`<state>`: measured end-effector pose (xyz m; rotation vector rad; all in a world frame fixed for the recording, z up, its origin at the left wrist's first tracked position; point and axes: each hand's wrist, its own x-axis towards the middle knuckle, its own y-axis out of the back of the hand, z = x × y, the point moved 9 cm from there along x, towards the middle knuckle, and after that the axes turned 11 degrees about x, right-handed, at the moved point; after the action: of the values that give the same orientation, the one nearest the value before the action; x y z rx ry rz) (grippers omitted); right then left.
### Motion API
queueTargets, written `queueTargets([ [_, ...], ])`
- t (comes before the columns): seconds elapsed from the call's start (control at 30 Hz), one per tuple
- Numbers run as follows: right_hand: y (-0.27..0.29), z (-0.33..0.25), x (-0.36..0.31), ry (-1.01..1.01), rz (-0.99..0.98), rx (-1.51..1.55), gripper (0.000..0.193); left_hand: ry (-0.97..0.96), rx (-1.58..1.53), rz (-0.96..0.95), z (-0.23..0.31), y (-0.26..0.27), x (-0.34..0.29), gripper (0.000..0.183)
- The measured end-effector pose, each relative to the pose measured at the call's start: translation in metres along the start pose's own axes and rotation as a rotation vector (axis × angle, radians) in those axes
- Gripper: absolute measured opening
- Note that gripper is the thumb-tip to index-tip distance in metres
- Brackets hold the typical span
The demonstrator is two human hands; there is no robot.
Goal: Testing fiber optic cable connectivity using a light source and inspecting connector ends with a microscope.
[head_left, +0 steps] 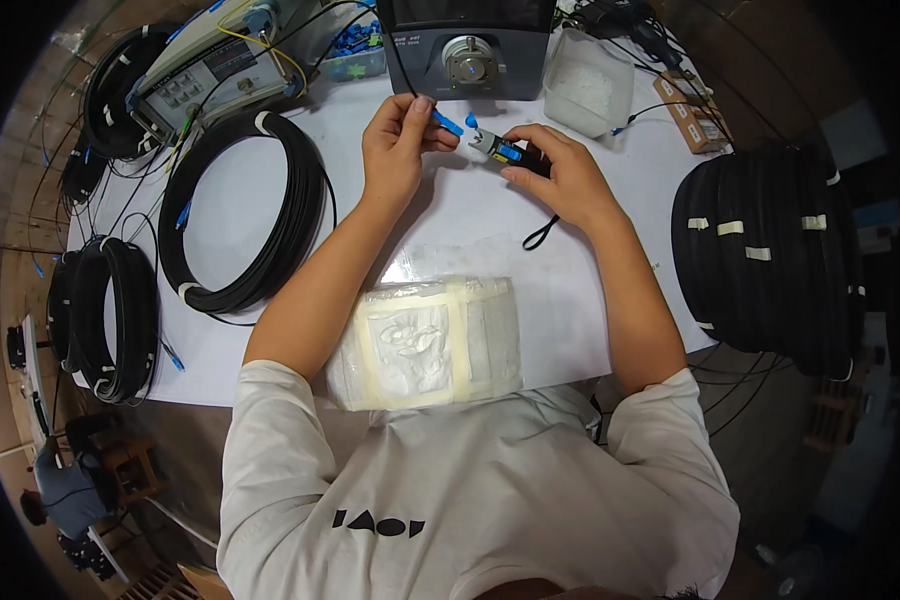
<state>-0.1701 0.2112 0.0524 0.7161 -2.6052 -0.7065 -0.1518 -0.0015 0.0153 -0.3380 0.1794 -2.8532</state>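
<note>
A coil of black cable [240,210] lies at nine o'clock on the white table [590,300]. A taped plastic packet [425,342] sits at six, stacked cable coils [765,260] at three, a clear plastic tub [588,82] at one, a grey machine [467,45] at twelve.

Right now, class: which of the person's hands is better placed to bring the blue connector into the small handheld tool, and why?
The left hand. It pinches the blue connector between its fingertips, its tip pointing toward the handheld tool and close to it. The right hand is wrapped around that tool, steadying it.
</note>
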Motion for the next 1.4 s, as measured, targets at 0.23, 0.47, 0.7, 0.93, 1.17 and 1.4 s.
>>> queueTargets([
  [0.23, -0.0037, 0.0072, 0.0034, 0.078, -0.114, 0.088, 0.046, 0.036, 0.008, -0.047, -0.0063, -0.0056, -0.0006, 0.028],
  [0.47, -0.0059, 0.0065, 0.0036, 0.036, -0.152, 0.028, 0.047, 0.038, 0.015, -0.064, -0.0104, -0.0067, 0.0003, 0.029],
  [0.7, -0.0069, 0.0078, 0.0042, 0.019, -0.129, 0.023, 0.047, 0.033, 0.024, -0.063, -0.0085, -0.0070, 0.0006, 0.029],
  [0.93, -0.0062, 0.0059, 0.0034, 0.011, -0.110, 0.043, 0.048, 0.037, 0.039, -0.033, -0.0065, -0.0074, -0.0005, 0.029],
  [1.17, -0.0061, 0.0048, 0.0023, 0.032, -0.113, 0.042, 0.047, 0.037, 0.033, -0.032, -0.0044, -0.0079, -0.0026, 0.029],
  [1.4, -0.0042, 0.0031, 0.0025, 0.033, -0.096, 0.016, 0.047, 0.032, 0.037, -0.034, -0.0033, -0.0083, -0.0003, 0.028],
])
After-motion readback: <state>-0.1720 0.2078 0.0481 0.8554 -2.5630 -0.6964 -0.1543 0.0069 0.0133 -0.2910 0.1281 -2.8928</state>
